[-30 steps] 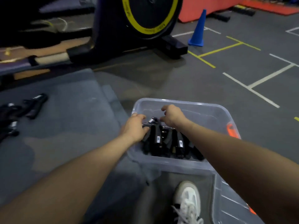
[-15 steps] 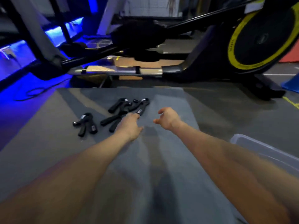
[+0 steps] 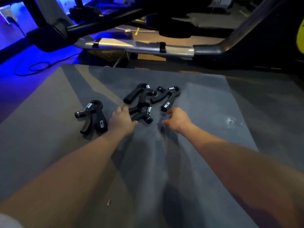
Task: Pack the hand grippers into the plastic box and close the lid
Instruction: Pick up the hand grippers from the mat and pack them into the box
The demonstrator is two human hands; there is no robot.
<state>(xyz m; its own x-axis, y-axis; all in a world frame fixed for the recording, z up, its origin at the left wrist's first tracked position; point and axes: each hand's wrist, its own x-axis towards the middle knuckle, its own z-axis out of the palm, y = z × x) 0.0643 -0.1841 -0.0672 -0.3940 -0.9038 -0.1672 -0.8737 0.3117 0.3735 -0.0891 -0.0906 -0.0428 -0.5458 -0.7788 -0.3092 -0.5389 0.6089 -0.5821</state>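
Several black hand grippers with steel springs lie on a grey mat [image 3: 205, 122]. One hand gripper [image 3: 91, 116] lies apart on the left. Another [image 3: 139, 93] lies at the back of the middle cluster, and a third [image 3: 169, 97] to its right. My left hand [image 3: 121, 120] curls around a handle of the nearest middle hand gripper [image 3: 143, 113], which still rests on the mat. My right hand [image 3: 178, 120] hovers with fingers apart just short of the right gripper's handle end. The plastic box is out of view.
The metal frame of an exercise machine [image 3: 136, 46] crosses just beyond the mat's far edge. A cable [image 3: 32, 68] loops on the blue-lit floor at the far left. A wet-looking patch [image 3: 232, 120] shines on the mat at the right.
One second ago both hands were in the plastic box among packed grippers. The view swung left to the mat, and both hands reached forward; the left hand now closes on a gripper.
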